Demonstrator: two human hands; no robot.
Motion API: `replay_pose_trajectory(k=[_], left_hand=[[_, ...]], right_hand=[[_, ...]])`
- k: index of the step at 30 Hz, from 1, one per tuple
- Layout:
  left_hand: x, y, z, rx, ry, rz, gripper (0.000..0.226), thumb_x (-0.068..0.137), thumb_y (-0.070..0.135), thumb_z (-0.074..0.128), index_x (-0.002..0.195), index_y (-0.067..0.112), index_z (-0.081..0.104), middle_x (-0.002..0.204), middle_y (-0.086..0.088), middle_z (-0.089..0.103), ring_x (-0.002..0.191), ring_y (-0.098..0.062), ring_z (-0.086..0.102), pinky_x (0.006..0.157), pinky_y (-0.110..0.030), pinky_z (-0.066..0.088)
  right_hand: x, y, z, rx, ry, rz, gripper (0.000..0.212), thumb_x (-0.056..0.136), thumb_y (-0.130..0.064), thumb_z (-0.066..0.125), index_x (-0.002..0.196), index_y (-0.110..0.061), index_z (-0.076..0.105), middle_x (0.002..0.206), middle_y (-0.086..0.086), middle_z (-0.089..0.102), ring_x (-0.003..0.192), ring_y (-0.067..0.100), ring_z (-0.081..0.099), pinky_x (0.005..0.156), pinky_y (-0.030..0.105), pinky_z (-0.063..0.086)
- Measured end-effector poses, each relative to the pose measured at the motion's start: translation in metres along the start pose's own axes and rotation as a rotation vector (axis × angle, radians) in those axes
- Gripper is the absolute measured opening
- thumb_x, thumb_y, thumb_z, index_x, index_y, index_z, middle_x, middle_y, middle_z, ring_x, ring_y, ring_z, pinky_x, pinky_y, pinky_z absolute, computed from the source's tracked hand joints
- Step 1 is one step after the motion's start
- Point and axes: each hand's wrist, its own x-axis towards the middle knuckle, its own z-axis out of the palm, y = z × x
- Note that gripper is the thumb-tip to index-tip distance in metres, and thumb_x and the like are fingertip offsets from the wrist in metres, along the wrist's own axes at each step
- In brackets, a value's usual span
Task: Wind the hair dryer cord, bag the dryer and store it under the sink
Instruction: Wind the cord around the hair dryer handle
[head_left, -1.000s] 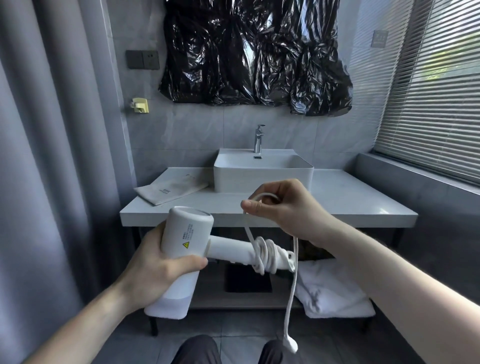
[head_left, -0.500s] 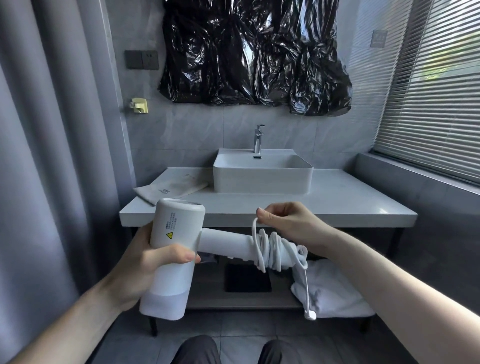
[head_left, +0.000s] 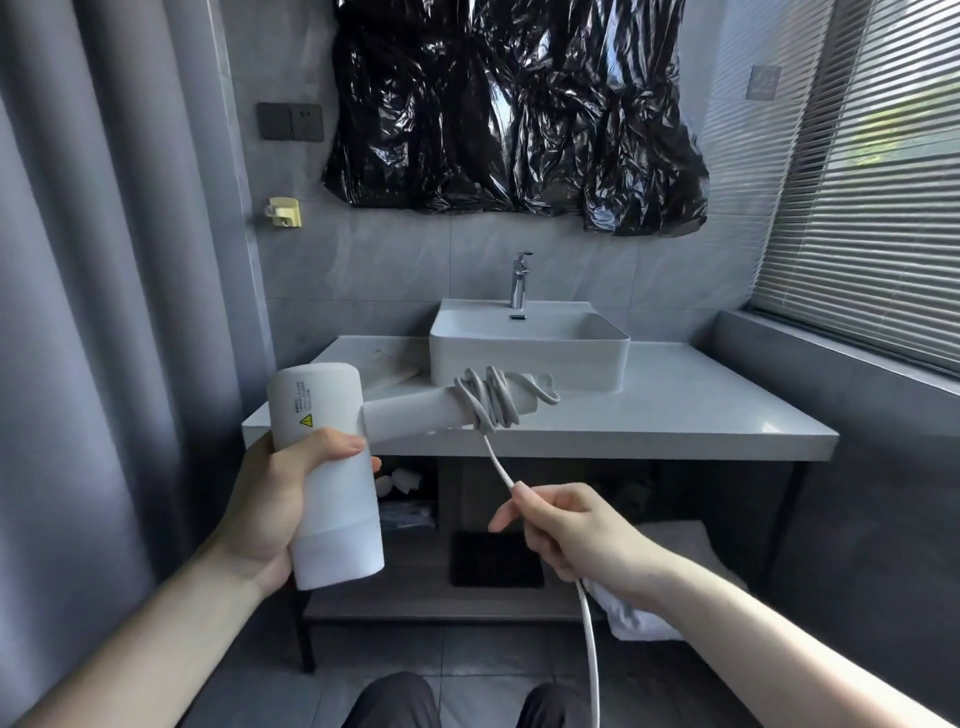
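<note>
Grey tiles cover the wall behind a white countertop (head_left: 675, 410), and on this countertop stands a white basin (head_left: 524, 345) with a chrome tap (head_left: 519, 280) behind it. Crumpled black plastic sheet (head_left: 514, 109) hangs on the wall above the basin, a grey curtain (head_left: 104, 260) is at the left and window blinds (head_left: 872, 182) are at the right. Under the countertop a dark shelf (head_left: 415, 608) carries a white cloth (head_left: 639, 618). In front of the countertop the left hand (head_left: 270, 509) grips the barrel of the white hair dryer (head_left: 327, 467), with the thumb across its front. The handle of the dryer points to the right and several turns of the cord (head_left: 493, 400) are wound around its end. From these turns the cord goes down to the right hand (head_left: 576, 530), which pinches it between thumb and fingers; below this hand the cord hangs down to the lower edge of the view
</note>
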Motion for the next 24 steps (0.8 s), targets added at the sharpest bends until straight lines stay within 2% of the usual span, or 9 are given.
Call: replay_pose_trajectory(k=[5,9,12,17,20,24], left_hand=[[0.002,0.001,0.003,0.034,0.091,0.088,0.068,0.047,0.032,0.082,0.104,-0.003,0.069,0.077,-0.016,0.071,0.055,-0.025,0.069,0.049,-0.037,0.057],[0.008,-0.001,0.005,0.059,0.152,0.119,0.057,0.059,0.018,0.081,0.107,-0.008,0.066,0.080,-0.017,0.068,0.056,-0.025,0.066,0.047,-0.034,0.056],[0.012,-0.007,0.004,0.167,0.183,0.165,0.050,0.060,0.018,0.082,0.102,-0.004,0.067,0.077,-0.010,0.070,0.057,-0.020,0.066,0.047,-0.032,0.055],[0.014,-0.019,0.000,0.332,0.185,0.226,0.042,0.059,0.016,0.088,0.095,0.010,0.068,0.067,0.008,0.073,0.054,-0.006,0.065,0.050,-0.025,0.054],[0.014,-0.027,-0.002,0.441,0.145,0.255,0.043,0.066,0.002,0.094,0.094,0.017,0.067,0.068,0.016,0.074,0.056,-0.001,0.065,0.054,-0.023,0.052],[0.004,-0.032,0.000,0.505,0.038,0.273,0.046,0.058,0.013,0.093,0.095,0.022,0.066,0.076,0.016,0.075,0.064,-0.002,0.066,0.058,-0.018,0.051]], right_hand=[[-0.020,0.001,0.017,-0.167,-0.034,-0.011,0.053,0.113,-0.042,0.042,0.100,-0.009,0.080,0.054,-0.007,0.043,0.047,0.008,0.032,0.045,0.019,0.029],[-0.035,-0.013,0.020,-0.416,-0.004,-0.086,0.047,0.113,-0.043,0.041,0.098,-0.017,0.078,0.054,-0.006,0.047,0.048,0.008,0.035,0.050,0.023,0.034],[-0.043,-0.028,0.014,-0.531,0.060,-0.161,0.042,0.111,-0.045,0.044,0.093,-0.023,0.075,0.058,0.000,0.046,0.052,0.013,0.037,0.053,0.030,0.035],[-0.048,-0.053,0.005,-0.632,0.158,-0.277,0.033,0.106,-0.036,0.055,0.083,-0.019,0.071,0.055,0.000,0.051,0.049,0.013,0.038,0.049,0.022,0.032],[-0.043,-0.066,-0.003,-0.630,0.241,-0.350,0.031,0.102,-0.036,0.059,0.078,-0.020,0.070,0.063,0.004,0.064,0.056,0.022,0.053,0.056,0.032,0.044],[-0.031,-0.078,-0.012,-0.658,0.317,-0.408,0.027,0.099,-0.031,0.067,0.072,-0.027,0.070,0.057,-0.008,0.065,0.054,0.012,0.054,0.053,0.022,0.041]])
